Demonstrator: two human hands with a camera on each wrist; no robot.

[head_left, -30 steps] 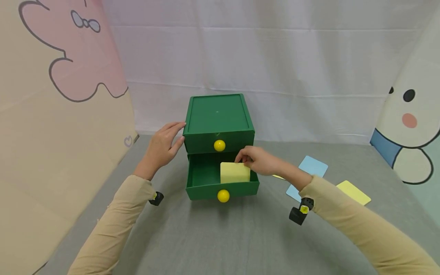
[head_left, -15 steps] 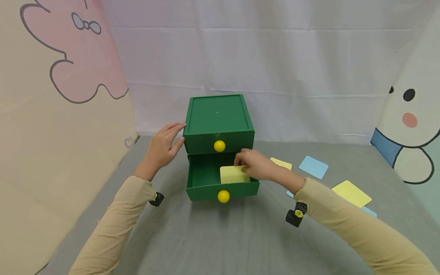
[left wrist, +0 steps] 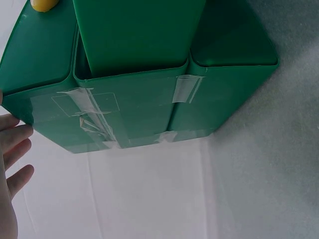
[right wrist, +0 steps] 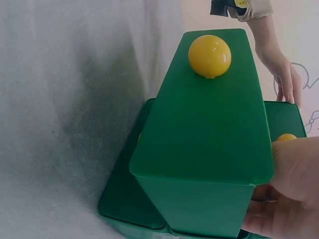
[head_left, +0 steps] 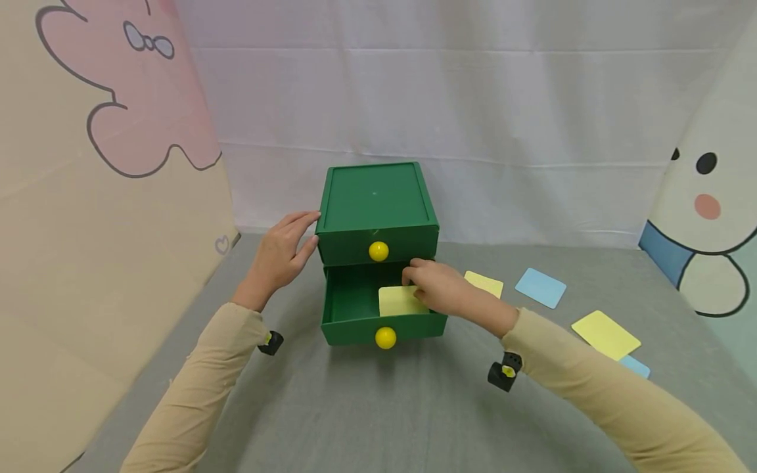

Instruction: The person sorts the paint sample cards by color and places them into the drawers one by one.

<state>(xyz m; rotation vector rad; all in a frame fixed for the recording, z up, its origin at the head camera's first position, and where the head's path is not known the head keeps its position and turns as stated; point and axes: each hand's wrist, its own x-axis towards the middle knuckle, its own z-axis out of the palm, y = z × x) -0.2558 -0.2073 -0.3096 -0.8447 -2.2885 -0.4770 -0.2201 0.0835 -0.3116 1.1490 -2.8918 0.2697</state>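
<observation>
A green drawer unit [head_left: 375,197] with yellow knobs stands at the middle of the table. Its middle drawer [head_left: 349,332] is pulled out. My left hand [head_left: 279,256] rests its extended fingertips on the unit's left side; the left wrist view also shows those fingers [left wrist: 17,134] at the unit's edge. Over the right part of the drawer, my right hand [head_left: 446,287] pinches a yellow card [head_left: 396,301] at its right end. The card's lower edge is hidden behind the drawer front. In the right wrist view, the drawer wall partly covers the fingers [right wrist: 261,216].
To the right lie a yellow card [head_left: 483,282], a blue card [head_left: 541,288], and another yellow card [head_left: 606,334] partly over a blue one [head_left: 636,366]. A white curtain [head_left: 503,131] hangs behind the table. Clear tape [left wrist: 187,89] joins the unit's tiers.
My right hand has lowered the yellow card slightly into the drawer, and the card leans more. The right forearm shifted left, uncovering cards on the table. My left hand stays where it was.
</observation>
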